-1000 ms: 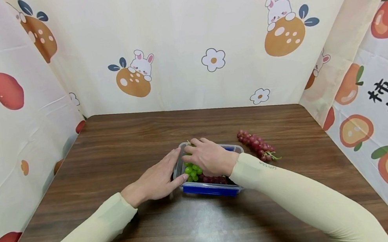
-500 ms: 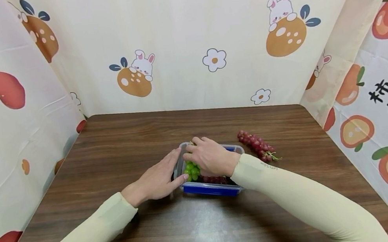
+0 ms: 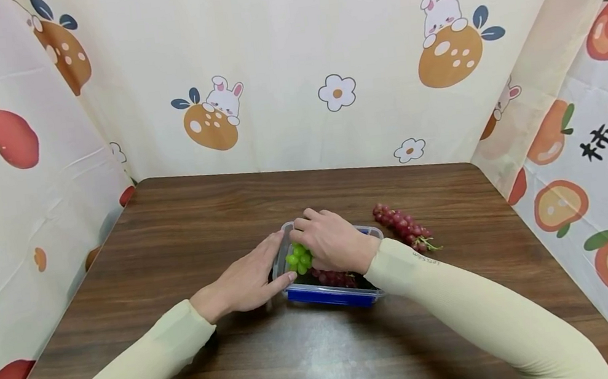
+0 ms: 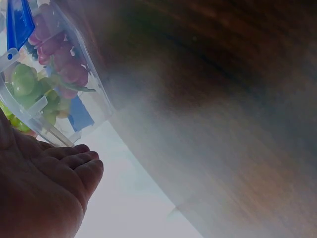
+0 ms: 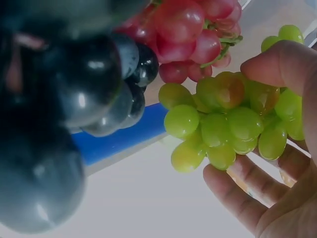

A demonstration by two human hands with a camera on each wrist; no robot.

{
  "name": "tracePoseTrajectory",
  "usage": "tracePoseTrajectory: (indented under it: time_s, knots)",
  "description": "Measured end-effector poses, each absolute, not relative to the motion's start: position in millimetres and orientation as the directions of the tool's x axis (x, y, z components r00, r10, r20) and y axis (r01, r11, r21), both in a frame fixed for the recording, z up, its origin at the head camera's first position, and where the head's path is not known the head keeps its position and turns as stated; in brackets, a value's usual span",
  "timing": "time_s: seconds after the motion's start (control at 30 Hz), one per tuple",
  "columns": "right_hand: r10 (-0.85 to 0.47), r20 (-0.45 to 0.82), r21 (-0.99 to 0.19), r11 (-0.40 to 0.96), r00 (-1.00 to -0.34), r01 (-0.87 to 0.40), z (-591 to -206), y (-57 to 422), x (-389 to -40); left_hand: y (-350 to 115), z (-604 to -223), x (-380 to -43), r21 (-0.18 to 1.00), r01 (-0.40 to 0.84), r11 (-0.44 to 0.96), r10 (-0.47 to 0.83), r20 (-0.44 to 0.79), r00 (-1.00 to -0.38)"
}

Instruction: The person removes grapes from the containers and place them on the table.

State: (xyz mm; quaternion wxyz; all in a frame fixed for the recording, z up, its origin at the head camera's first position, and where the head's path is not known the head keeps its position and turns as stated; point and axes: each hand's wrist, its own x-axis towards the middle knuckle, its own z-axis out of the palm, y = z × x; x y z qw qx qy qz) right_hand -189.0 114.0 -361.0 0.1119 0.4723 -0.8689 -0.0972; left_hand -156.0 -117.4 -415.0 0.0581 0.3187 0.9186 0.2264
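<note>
A clear plastic box with blue clips stands on the table. My left hand has its fingers straight along the box's left side, thumb at the near left corner. My right hand reaches over the box and grips a bunch of green grapes between thumb and fingers. Red grapes lie in the box below that hand. Close to the right wrist camera is a bunch of dark grapes. In the left wrist view, red and green grapes show through the box wall.
Another bunch of red grapes with a green stem lies on the brown wooden table, right of the box and behind my right forearm. Printed cloth hangs around the back and sides of the table.
My right hand has risen slightly and moved a little right, and the green grapes have come up with it. The left hand and the box have stayed put.
</note>
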Motion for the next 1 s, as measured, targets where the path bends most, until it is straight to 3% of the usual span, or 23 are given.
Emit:
tracePoseTrajectory:
  time_s: [0.4,1.0]
  knots:
    - [-0.831,0.196,0.243,0.555,-0.520,-0.796,-351.6,118.6,-187.6,-116.7,-415.3,-155.7,0.464,0.548,0.696,0.605,0.033,-0.796]
    - [-0.777,0.255,0.199,0.624,-0.575,-0.755,-344.8,125.3,-186.4,-115.9,-413.8,-154.8,0.470,0.539,0.699,0.601,0.024,-0.799]
